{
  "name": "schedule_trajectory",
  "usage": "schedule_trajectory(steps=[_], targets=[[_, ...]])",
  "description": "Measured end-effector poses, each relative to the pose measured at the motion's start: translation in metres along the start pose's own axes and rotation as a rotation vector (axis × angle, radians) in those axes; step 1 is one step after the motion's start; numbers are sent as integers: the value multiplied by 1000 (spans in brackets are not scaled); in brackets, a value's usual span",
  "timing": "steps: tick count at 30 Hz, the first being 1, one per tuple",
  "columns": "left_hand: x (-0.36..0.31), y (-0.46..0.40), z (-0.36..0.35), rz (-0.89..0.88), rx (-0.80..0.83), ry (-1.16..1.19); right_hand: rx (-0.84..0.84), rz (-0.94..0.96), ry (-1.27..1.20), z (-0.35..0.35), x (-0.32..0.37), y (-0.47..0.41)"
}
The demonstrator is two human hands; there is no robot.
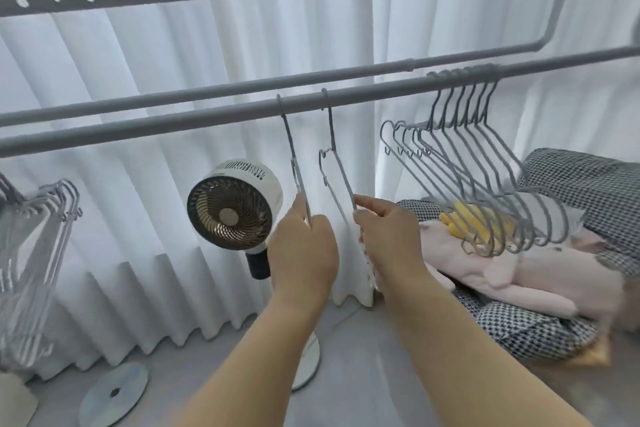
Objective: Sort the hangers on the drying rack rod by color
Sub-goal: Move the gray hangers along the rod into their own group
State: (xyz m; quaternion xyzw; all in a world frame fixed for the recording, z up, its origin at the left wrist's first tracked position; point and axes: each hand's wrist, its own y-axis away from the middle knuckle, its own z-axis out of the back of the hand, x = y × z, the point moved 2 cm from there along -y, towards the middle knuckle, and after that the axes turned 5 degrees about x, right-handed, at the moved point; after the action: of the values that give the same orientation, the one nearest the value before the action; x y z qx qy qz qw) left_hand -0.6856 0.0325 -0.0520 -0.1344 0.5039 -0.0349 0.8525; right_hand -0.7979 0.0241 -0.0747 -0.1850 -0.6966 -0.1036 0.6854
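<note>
My left grip [304, 246] and right grip [388, 236] are each pinching a hanger [294, 156] [341, 180] hooked on the rod [207, 116], white curtains [138, 62] and a fan [232, 204] standing behind, grey floor [346, 374] below.

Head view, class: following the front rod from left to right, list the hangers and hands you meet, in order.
Pale hanger bunch → left hand gripping a single hanger → right hand pinching a second single hanger → grey hanger bunch.
</note>
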Motion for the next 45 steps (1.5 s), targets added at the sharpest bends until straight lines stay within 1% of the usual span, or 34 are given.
schedule_trajectory(steps=[9, 13, 19, 23, 32, 37, 45], targets=[[-32, 5, -53, 1, 136, -14, -58, 20, 99, 61, 3, -21], [-47, 9, -66, 0, 156, -38, -101, 44, 152, 76, 3, -32], [-66, 14, -79, -24, 201, -41, -109, 61, 204, 97, 6, -38], [-73, 16, -87, -14, 222, -71, -132, 65, 185, 105, 7, -41], [-84, 19, -101, -32, 250, -71, -119, 68, 187, 120, 7, -46], [-86, 17, -108, -36, 257, -123, -129, 83, 199, 124, 6, -48], [-89, 14, -118, -47, 276, -97, -102, 96, 215, 126, 4, -50]])
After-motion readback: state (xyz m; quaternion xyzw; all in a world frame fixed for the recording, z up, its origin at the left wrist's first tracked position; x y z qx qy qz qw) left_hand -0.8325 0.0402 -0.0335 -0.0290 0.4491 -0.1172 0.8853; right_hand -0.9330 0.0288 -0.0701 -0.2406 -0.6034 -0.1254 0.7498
